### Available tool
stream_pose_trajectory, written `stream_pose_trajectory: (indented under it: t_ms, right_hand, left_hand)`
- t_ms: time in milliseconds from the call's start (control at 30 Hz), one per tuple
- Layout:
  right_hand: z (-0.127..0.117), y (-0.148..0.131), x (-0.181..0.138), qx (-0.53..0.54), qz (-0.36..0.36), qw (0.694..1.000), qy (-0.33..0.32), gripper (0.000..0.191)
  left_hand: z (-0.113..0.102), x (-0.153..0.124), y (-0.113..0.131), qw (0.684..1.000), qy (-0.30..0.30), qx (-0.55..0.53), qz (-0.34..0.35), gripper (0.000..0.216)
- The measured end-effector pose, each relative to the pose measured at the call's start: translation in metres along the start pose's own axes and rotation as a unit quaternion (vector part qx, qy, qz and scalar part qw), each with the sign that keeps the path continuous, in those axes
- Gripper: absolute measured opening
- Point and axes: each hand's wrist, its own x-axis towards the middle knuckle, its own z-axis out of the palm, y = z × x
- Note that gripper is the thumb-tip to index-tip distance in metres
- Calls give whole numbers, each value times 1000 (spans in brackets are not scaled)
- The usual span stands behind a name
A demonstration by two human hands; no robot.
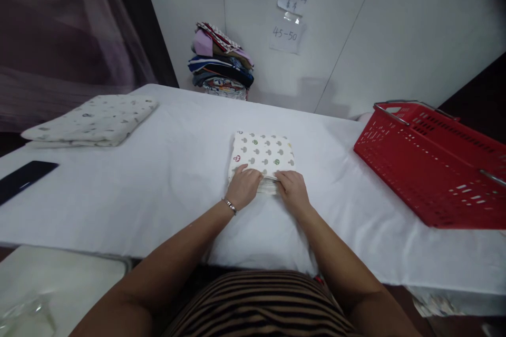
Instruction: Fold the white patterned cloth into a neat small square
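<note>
A folded white cloth (263,150) printed with grey, green and red mushroom shapes lies in front of me on the white-covered table (182,168). Its near edge shows several stacked layers. My left hand (244,185), with a bracelet at the wrist, pinches that near edge left of its middle. On the right part of the same edge, my right hand (291,188) grips the top layer between thumb and fingers. Both thumbs point toward each other, a small gap apart. The cloth's underside is hidden.
A larger folded patterned cloth (95,118) lies at the left, with a dark phone (26,180) nearer me. The red plastic basket (430,163) stands at the right. Behind the table is a pile of folded clothes (223,63) against the wall, which bears paper notes (286,34).
</note>
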Motion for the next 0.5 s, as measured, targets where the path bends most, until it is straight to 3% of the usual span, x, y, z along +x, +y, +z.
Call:
stream_pose_trajectory:
  t_ms: [500]
  right_hand:
    - [-2,12,-3,-1,9,1000,14,20]
  left_hand:
    - [1,-2,-1,999,-34,15,26,17]
